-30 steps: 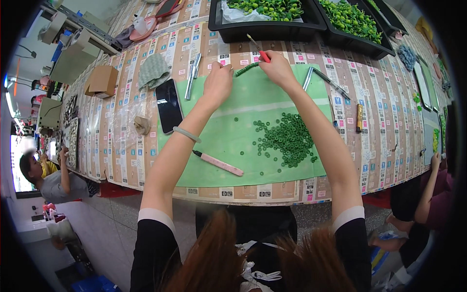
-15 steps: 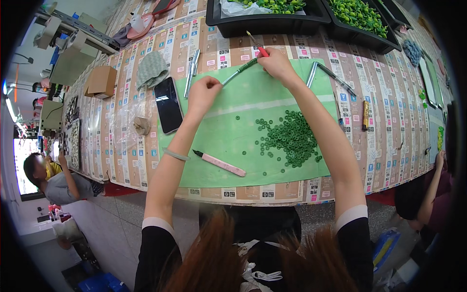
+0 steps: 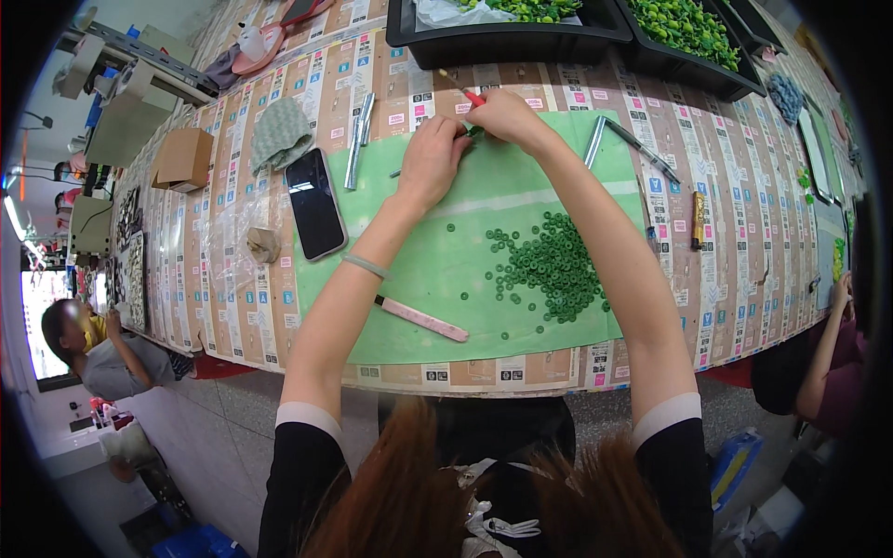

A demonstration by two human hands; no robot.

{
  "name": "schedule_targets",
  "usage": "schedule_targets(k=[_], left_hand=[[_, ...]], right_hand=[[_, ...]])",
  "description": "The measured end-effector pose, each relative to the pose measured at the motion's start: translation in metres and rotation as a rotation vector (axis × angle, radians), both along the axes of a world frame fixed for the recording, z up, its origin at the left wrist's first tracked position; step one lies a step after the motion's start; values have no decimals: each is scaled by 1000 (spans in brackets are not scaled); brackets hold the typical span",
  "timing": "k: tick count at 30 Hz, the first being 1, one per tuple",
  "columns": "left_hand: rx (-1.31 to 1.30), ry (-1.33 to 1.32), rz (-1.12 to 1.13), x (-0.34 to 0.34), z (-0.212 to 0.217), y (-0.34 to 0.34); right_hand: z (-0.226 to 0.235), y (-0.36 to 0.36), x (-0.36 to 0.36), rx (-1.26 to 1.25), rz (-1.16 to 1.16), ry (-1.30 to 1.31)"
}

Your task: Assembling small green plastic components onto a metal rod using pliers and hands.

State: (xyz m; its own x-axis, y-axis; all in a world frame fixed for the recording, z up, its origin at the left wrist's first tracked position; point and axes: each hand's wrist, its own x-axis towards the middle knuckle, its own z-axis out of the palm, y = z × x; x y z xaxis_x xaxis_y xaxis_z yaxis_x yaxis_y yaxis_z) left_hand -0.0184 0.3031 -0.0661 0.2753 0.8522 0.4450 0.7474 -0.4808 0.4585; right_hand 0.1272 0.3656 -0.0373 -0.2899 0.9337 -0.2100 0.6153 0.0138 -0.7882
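Side by side at the far part of the green mat (image 3: 409, 223), my two hands work close together. My left hand (image 3: 433, 160) is closed round a thin rod (image 3: 395, 174), whose end pokes out by the wrist side. Dark green rings (image 3: 473, 132) show on the rod between the hands. In my right hand (image 3: 508, 121) is a slim red-handled tool (image 3: 475, 99), its narrow pale tip pointing away to the far left; its exact kind is unclear. A heap of loose green rings (image 3: 558, 270) lies nearer me on the mat, right of the middle.
Left of my hands lie a phone (image 3: 315, 205), silvery tubes (image 3: 358, 144) and a grey-green cloth (image 3: 282, 137). A pink-handled tool (image 3: 423, 320) rests near my left forearm. Black trays (image 3: 512, 46) of green plant pieces stand beyond. Other people sit at both sides.
My left hand has moved right and away from me, covering most of the rod. My right hand has shifted slightly left with the red-handled tool, so both hands now meet.
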Motion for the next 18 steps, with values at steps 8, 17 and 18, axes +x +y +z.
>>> schedule_targets(k=[8, 17, 18], left_hand=[[-450, -624, 67, -23, 33, -32], [-956, -1234, -50, -42, 113, -160], [-1008, -1300, -51, -43, 112, -173]], right_hand=[[-3, -3, -1, -16, -34, 89], [43, -124, 18, -78, -54, 477], [50, -148, 20, -95, -47, 465]])
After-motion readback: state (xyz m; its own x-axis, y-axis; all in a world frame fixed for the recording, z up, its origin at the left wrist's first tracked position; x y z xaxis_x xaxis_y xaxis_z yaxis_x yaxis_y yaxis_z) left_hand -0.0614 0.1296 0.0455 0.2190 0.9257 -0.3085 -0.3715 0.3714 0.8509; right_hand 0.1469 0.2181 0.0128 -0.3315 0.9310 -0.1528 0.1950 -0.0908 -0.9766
